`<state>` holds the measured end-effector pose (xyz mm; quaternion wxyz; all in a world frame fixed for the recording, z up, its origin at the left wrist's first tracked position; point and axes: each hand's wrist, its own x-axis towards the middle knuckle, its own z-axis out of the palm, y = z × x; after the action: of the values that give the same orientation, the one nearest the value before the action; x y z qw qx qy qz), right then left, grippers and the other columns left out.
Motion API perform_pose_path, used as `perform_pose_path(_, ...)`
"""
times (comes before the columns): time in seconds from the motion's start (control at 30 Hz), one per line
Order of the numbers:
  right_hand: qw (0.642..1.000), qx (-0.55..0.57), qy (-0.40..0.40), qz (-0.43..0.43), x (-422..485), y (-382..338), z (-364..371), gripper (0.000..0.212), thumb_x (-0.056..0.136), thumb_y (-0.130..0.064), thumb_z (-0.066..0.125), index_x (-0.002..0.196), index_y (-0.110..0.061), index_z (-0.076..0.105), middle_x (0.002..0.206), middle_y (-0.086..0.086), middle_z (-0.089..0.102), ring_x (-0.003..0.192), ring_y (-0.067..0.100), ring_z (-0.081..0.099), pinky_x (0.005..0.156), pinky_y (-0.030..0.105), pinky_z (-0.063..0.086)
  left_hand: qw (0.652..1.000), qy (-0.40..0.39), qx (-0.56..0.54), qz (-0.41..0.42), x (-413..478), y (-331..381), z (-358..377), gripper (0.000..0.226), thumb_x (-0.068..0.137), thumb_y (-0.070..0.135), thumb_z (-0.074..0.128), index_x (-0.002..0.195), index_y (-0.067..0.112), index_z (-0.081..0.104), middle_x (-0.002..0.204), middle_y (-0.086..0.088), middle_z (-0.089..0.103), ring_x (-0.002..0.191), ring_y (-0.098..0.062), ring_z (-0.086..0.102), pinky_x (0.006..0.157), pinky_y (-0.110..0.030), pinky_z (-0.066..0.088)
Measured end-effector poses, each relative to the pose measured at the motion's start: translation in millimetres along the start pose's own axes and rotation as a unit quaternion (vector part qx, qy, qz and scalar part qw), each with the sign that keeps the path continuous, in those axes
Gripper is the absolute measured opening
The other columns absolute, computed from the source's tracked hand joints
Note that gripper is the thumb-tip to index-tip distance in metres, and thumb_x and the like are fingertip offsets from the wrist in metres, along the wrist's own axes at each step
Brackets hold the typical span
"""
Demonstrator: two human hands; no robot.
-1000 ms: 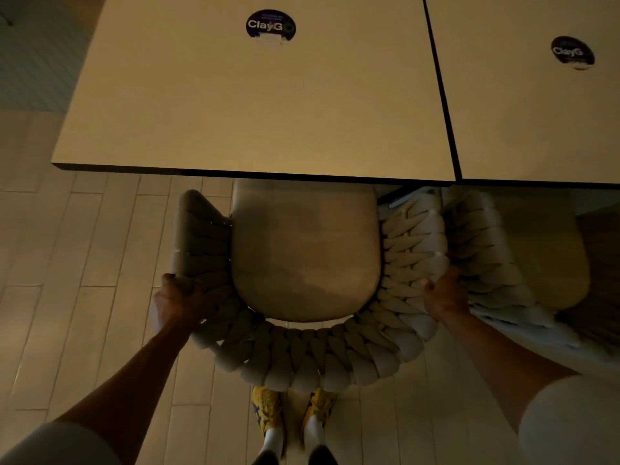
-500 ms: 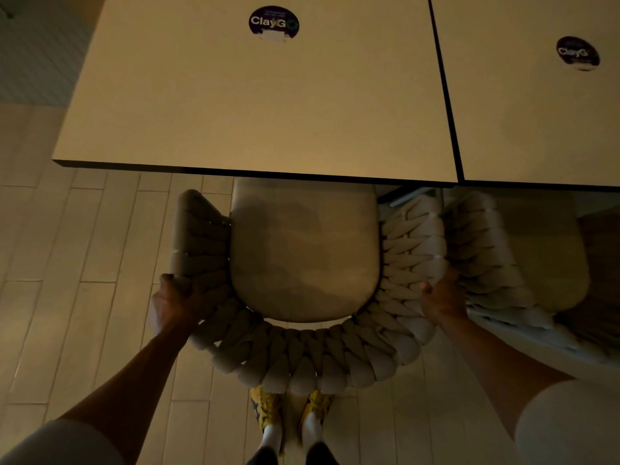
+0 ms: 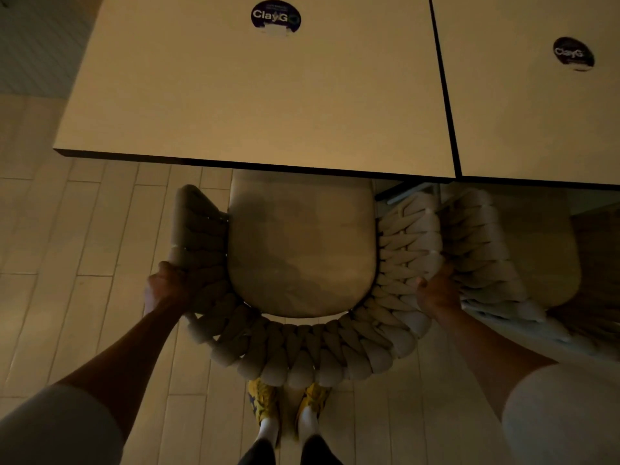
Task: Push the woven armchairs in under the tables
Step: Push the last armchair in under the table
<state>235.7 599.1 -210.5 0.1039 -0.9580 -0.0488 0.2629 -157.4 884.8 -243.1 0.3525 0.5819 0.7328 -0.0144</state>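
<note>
Woven armchair (image 3: 302, 347) right in front of me: chunky pale braided back and arms, smooth beige seat cushion (image 3: 300, 250). Front of seat tucked under near edge of table (image 3: 255, 95); back and arms out in open. My left hand (image 3: 166, 288) clamped round left arm of chair, right hand (image 3: 436, 292) wrapped on right arm. Second armchair (image 3: 486, 260) just beside, on right, under neighbouring table (image 3: 536, 122), its arm touching or nearly touching mine, can't tell which. Round sticker (image 3: 275, 15) on tabletop. Yellow shoes (image 3: 288, 402) behind chair back, pale plank floor (image 3: 67, 246).
</note>
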Motion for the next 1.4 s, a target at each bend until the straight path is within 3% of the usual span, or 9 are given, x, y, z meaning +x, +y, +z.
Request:
perform_pose_path(0.4,1.0,0.005,-0.009,-0.011,-4,5,6,0.062,0.103,-0.017,0.057,0.152,0.002,0.026,0.146,0.033,0.045,0.131,0.05,0.05,0.101,0.052,0.046,1.0,0.007,0.026,0.001,-3,-15,-3,0.013,0.102,0.029,0.054,0.095,0.02,0.048,0.101,-0.02,0.063,0.087,-0.038,0.064,0.081,-0.056,0.059)
perform_pose_path(0.5,1.0,0.011,-0.004,-0.016,-6,4,6,0.061,0.102,-0.016,0.057,0.151,0.003,0.027,0.144,0.034,0.046,0.13,0.05,0.051,0.1,0.052,0.046,1.0,-0.005,0.03,0.01,-3,-16,-5,0.022,0.096,0.032,0.064,0.103,0.015,0.05,0.101,-0.02,0.063,0.089,-0.04,0.067,0.08,-0.057,0.06)
perform_pose_path(0.9,0.999,0.028,-0.016,-0.024,-15,10,8,0.062,0.101,-0.018,0.059,0.152,0.001,0.029,0.145,0.032,0.048,0.131,0.047,0.052,0.101,0.049,0.047,1.0,-0.003,0.02,0.008,-9,-21,-7,0.027,0.1,0.032,0.061,0.114,0.009,0.053,0.094,-0.014,0.059,0.081,-0.031,0.062,0.071,-0.046,0.057)
perform_pose_path(1.03,0.999,0.031,-0.016,-0.02,-13,10,10,0.062,0.102,-0.018,0.058,0.153,0.003,0.029,0.147,0.033,0.048,0.133,0.048,0.051,0.104,0.049,0.046,1.0,-0.011,0.027,-0.002,-7,-21,-7,0.047,0.094,0.047,0.067,0.121,0.013,0.05,0.101,-0.016,0.062,0.088,-0.035,0.066,0.078,-0.052,0.061)
perform_pose_path(1.4,0.999,0.027,-0.007,-0.019,-8,3,8,0.065,0.103,-0.017,0.056,0.155,0.001,0.022,0.148,0.033,0.045,0.132,0.049,0.051,0.103,0.05,0.046,1.0,0.0,0.008,0.008,-6,-15,-4,0.043,0.092,0.043,0.068,0.118,0.015,0.049,0.103,-0.015,0.065,0.09,-0.037,0.067,0.08,-0.056,0.061)
